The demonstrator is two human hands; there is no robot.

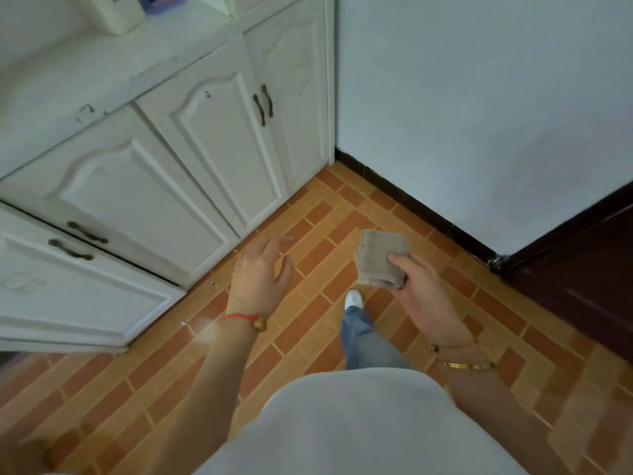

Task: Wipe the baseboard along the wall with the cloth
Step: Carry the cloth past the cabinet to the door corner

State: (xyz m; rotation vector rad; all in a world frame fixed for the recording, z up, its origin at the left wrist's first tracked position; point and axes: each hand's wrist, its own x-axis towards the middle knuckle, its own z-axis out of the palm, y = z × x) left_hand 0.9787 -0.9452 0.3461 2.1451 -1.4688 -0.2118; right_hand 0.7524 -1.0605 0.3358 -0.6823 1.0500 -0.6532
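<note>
Head view, from the left: a white counter (85, 80) tops a run of white cabinet doors (205, 132) with dark handles, their feet meeting an orange brick-pattern tiled floor (308, 262). Next comes the left hand (262, 274), empty, its fingers (284, 240) spread loosely and pointing toward the cabinet corner, a red string bracelet at the wrist. Just right of it, a white shoe (354, 299) and a blue trouser leg stand on the tiles. The right hand (419, 286) holds the cloth (382, 258), a folded beige pad, with the thumb pressed on top and the remaining fingers hidden underneath; gold bracelets sit on that wrist. Beyond the cloth, well apart from it, the dark baseboard (411, 204) runs along the foot of the pale wall (479, 114), from the cabinet corner toward a dark door frame (565, 214) at the right.

As a judgement, the task looks barely begun: the cloth is in hand and folded ready, but it is held in the air above the floor, not touching the baseboard, and the person appears to be upright. Getting down to the baseboard and the whole wiping pass along its length seem still to come.
</note>
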